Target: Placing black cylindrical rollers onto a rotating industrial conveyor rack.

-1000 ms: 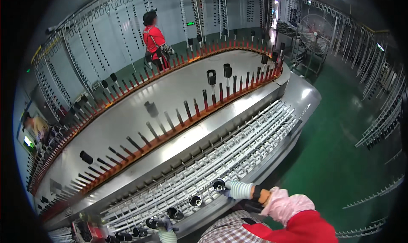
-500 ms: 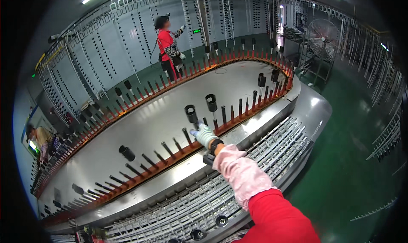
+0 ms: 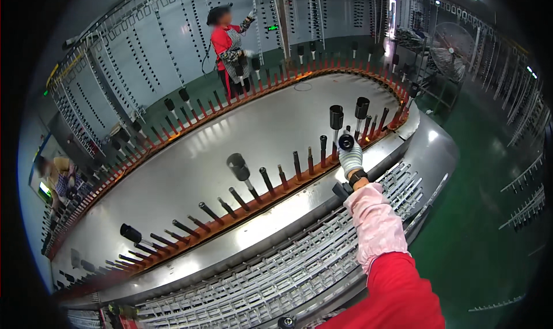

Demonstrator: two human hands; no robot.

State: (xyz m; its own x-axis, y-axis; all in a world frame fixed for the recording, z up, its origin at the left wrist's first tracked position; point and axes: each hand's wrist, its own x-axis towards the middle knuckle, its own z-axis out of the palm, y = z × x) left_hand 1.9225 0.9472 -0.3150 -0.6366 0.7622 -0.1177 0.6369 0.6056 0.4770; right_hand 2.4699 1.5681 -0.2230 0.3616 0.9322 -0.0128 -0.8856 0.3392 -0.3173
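My right hand (image 3: 350, 159), in a pale striped glove, reaches out over the near side of a long oval conveyor. Its fingers are closed round a small black cylindrical cup (image 3: 346, 142), whose round end faces me. Just beyond stand two larger-looking black cups (image 3: 336, 117) on upright rods. Further left along the same row, another black cup (image 3: 238, 166) tilts on its rod, among several bare dark rods (image 3: 266, 181) with reddish lower parts. My left hand is out of view. At the bottom edge a black round part (image 3: 286, 322) shows partly.
Silvery metal racks (image 3: 253, 283) lie stacked along the near ledge. A smooth metal top (image 3: 276, 122) fills the conveyor's middle. One co-worker (image 3: 227, 50) stands beyond it by hanging racks; another person (image 3: 57, 179) bends at far left. A large fan (image 3: 451, 51) stands back right.
My right hand has moved right and farther out along the row, and a black cup now shows in it. The cups on the rods appear farther right. Fewer black parts show at the bottom edge.
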